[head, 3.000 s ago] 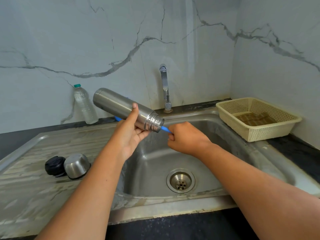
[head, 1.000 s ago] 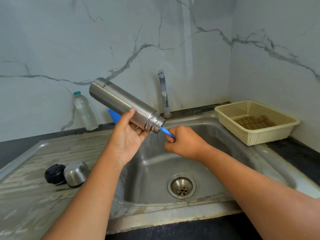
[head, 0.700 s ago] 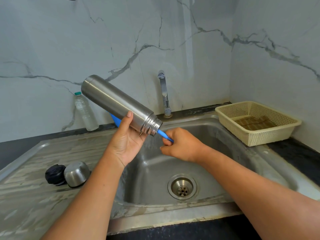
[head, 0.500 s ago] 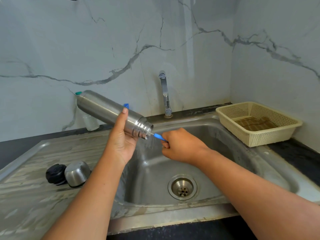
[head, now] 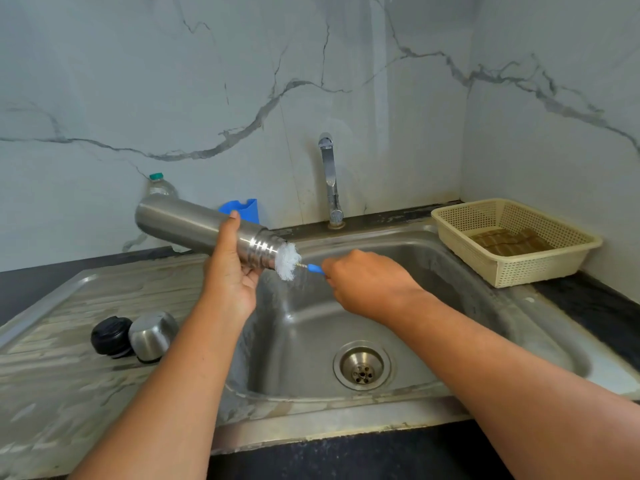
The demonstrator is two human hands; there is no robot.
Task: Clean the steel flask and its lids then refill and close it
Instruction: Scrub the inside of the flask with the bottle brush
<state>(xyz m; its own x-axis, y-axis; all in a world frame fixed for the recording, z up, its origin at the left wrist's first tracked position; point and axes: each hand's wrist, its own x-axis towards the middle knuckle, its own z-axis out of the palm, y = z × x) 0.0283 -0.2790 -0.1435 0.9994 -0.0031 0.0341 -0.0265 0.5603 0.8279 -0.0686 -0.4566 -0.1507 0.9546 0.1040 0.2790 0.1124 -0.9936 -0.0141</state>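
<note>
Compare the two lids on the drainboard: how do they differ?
The black lid is dark and matte; the steel lid is shiny bare metal. The black lid lies left of the steel lid and looks slightly smaller. Both sit side by side on the drainboard, off the flask.

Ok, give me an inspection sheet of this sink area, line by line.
Surface: steel sink with a streaked draining board.
Job's things: flask held tilted, mouth toward the basin, with the brush bristles at its mouth; black lid and steel cap side by side on the draining board.
Clutter: plastic bottle and blue plastic thing by the wall; basket right of the sink, something brown inside.
Hands: left hand grips the flask; right hand holds the brush handle.
Cables: nothing seen.
Surroundings: marble walls; tap, no stream seen.
</note>
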